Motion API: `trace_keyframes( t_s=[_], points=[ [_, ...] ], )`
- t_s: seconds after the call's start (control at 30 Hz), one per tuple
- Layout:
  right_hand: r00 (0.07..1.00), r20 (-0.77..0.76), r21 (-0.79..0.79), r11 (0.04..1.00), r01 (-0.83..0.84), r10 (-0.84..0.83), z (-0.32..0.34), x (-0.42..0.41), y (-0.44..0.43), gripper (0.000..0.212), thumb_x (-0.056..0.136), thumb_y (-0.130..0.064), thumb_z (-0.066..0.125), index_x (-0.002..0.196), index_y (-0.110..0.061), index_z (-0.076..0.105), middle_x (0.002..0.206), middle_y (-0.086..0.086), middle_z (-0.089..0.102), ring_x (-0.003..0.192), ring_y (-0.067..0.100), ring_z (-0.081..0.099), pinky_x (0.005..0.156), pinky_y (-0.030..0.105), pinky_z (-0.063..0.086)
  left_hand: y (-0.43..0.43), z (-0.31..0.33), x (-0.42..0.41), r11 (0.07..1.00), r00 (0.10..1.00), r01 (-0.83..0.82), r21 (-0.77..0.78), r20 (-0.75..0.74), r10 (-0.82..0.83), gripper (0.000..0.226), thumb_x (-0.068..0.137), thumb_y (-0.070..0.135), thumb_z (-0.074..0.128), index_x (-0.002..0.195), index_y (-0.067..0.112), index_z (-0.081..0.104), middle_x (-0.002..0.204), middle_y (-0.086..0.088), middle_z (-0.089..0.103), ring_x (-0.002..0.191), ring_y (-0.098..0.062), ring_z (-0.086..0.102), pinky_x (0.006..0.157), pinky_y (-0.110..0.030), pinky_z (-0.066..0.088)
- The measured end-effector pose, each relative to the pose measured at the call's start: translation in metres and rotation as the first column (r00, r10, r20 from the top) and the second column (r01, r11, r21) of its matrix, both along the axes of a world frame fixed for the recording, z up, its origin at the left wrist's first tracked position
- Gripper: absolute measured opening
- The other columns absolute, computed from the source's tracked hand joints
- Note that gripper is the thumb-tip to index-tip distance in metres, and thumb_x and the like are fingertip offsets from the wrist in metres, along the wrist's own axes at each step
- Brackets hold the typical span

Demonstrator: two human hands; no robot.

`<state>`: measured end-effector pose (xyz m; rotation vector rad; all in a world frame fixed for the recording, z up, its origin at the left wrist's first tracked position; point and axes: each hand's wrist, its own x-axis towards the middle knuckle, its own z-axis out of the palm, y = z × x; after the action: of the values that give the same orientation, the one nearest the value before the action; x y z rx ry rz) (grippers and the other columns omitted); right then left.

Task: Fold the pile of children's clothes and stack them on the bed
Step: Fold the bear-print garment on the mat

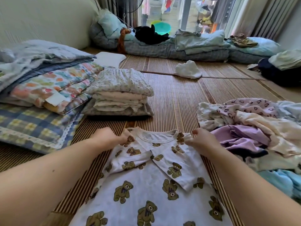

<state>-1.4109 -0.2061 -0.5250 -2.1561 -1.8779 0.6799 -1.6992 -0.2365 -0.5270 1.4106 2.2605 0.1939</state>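
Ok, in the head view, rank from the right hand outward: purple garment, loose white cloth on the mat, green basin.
1. Purple garment, just right of the right hand.
2. White cloth, ahead on the mat.
3. Green basin, farthest back.

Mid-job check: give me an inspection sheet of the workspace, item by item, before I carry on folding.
Surface: striped woven mat, lying flat.
Job's things: bear-print shirt flat on the mat, both sleeves folded in; folded stack beyond it to the left; unfolded pile on the right.
Clutter: white cloth loose on the mat farther off.
Grip: left hand and right hand each pinch the shirt's shoulder on their own side.
Cables: nothing seen on the mat.
Surroundings: folded bedding at left, quilts along the far edge, glass door and green basin behind.
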Motion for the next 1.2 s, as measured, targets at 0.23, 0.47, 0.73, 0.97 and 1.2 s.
trace_keyframes(
  t_s=[0.23, 0.47, 0.73, 0.97, 1.2],
  points=[
    [0.996, -0.085, -0.108, 0.994, 0.006, -0.015, -0.013, -0.003, 0.014, 0.022, 0.078, -0.022, 0.075, 0.09, -0.006, 0.067, 0.083, 0.005, 0.065, 0.074, 0.018, 0.059, 0.068, 0.031, 0.049, 0.026, -0.005, 0.011, 0.999, 0.964, -0.033, -0.023, 0.262, 0.038, 0.033, 0.085, 0.033, 0.069, 0.108, 0.009, 0.065, 0.097, -0.008, 0.066, 0.088, -0.022, 0.063, 0.077, -0.033, 0.053],
    [0.818, -0.567, -0.111, 0.993, 0.044, -0.1, 0.032, 0.004, 0.029, 0.025, 0.088, -0.009, 0.065, 0.111, -0.002, 0.057, 0.099, 0.015, 0.063, 0.087, 0.026, 0.064, 0.069, 0.034, 0.056, 0.043, 0.027, 0.006, 0.983, 0.73, -0.157, 0.099, 0.682, 0.048, 0.017, 0.094, 0.008, 0.056, 0.111, 0.012, 0.057, 0.105, -0.019, 0.063, 0.094, -0.033, 0.065, 0.084, -0.049, 0.056],
    [0.679, -0.734, 0.146, 0.982, 0.122, 0.025, 0.085, 0.0, 0.065, 0.048, 0.083, -0.01, 0.07, 0.127, -0.018, 0.052, 0.116, 0.011, 0.06, 0.103, 0.028, 0.063, 0.087, 0.045, 0.056, 0.074, 0.09, 0.011, 0.871, 0.643, -0.308, 0.382, 0.759, -0.105, 0.029, 0.093, 0.014, 0.056, 0.121, 0.019, 0.053, 0.111, -0.014, 0.063, 0.097, -0.029, 0.066, 0.082, -0.046, 0.058],
    [0.834, -0.505, 0.235, 0.965, -0.114, 0.221, 0.063, 0.018, 0.009, 0.038, 0.082, -0.006, 0.07, 0.115, -0.022, 0.059, 0.098, -0.001, 0.063, 0.082, 0.015, 0.065, 0.061, 0.021, 0.052, 0.035, 0.065, 0.003, 0.883, 0.829, 0.076, 0.464, 0.463, -0.314, 0.064, 0.076, -0.003, 0.073, 0.133, 0.017, 0.052, 0.122, -0.004, 0.061, 0.095, -0.013, 0.064, 0.073, -0.022, 0.056],
    [0.888, 0.095, -0.075, 0.892, -0.445, 0.451, 0.003, 0.039, -0.05, 0.011, 0.083, -0.021, 0.065, 0.079, -0.032, 0.064, 0.094, -0.013, 0.067, 0.091, 0.008, 0.062, 0.079, 0.022, 0.05, -0.034, -0.006, 0.0, 0.859, 0.862, 0.505, 0.082, -0.012, -0.506, 0.041, 0.091, 0.01, 0.056, 0.119, 0.04, 0.058, 0.11, 0.014, 0.057, 0.095, -0.005, 0.056, 0.077, -0.019, 0.046]
  ],
)
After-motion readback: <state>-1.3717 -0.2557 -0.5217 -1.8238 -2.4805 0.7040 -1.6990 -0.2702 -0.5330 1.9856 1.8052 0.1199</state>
